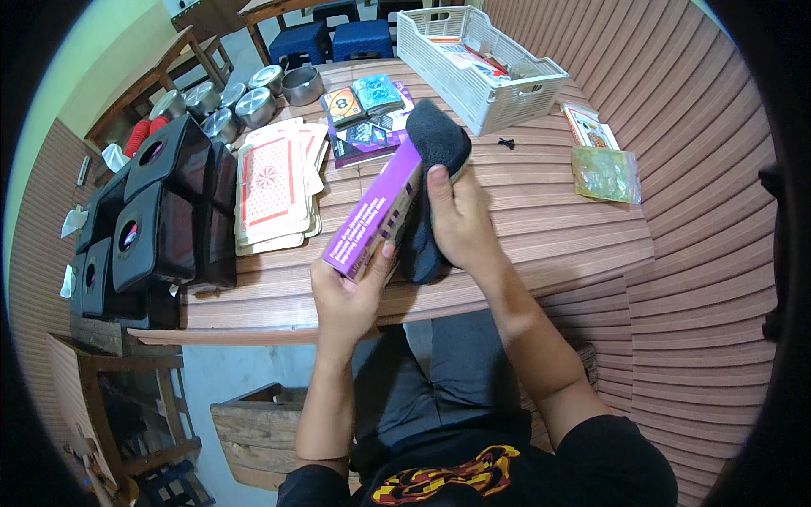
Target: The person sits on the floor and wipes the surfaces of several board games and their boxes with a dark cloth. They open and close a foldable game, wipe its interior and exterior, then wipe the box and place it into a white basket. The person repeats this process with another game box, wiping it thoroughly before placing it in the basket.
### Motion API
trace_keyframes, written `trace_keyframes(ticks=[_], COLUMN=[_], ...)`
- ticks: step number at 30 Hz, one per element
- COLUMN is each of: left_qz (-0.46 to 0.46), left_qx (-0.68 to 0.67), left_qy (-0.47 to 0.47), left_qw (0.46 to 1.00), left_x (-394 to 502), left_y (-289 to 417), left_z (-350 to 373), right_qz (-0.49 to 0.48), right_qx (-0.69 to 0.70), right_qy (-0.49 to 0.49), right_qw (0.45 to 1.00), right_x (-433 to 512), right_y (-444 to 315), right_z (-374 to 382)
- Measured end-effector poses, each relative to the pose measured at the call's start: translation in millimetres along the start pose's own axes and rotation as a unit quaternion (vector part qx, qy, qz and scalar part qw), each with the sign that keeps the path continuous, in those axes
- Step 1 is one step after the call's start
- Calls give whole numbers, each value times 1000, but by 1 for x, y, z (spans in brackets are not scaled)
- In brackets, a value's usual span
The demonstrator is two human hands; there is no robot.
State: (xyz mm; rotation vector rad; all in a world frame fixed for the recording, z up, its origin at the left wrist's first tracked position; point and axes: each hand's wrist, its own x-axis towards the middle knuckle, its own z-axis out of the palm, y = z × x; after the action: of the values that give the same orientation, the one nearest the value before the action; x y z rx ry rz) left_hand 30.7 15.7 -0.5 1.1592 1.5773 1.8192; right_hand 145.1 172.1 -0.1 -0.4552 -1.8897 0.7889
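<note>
My left hand grips the lower end of a purple box, which is tilted and bears printed writing along its side. In my right hand is a black cloth, bunched over the box's upper end and hanging down behind it. Just beyond the box lies a flat purple game box. Two card stacks rest on that one, an orange-and-white stack and a blue stack. Left of my hands is a loose pile of large red-backed playing cards.
Black tissue boxes are stacked at the table's left, with several metal tins behind. A white plastic crate holding printed items stands at the back right. Near the right wall lie playing cards, a yellowish plastic packet and a small black item.
</note>
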Motion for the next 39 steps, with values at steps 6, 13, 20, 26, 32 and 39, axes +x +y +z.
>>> trace_keyframes(ticks=[6, 13, 20, 26, 32, 39], left_qz=[69, 103, 1, 17, -44, -71], left_qx=[14, 34, -147, -154, -38, 24], left_qy=[14, 28, 41, 1, 21, 5], left_qw=[997, 994, 988, 988, 998, 997], left_x=[-5, -8, -18, -4, 20, 25], left_y=[-2, -16, -51, -61, -27, -14], left_z=[10, 7, -31, -34, -46, -72], right_qz=[-68, 1, 223, -59, -69, -163], right_qx=[-119, -69, -61, -55, 52, 71], right_qy=[-73, 57, 156, -38, -140, -61], right_qw=[988, 996, 960, 996, 986, 982], right_x=[-9, -10, 21, 35, 69, 48], right_y=[-57, -40, 8, 1, -4, 5], right_z=[-13, -24, -91, -84, -58, -44])
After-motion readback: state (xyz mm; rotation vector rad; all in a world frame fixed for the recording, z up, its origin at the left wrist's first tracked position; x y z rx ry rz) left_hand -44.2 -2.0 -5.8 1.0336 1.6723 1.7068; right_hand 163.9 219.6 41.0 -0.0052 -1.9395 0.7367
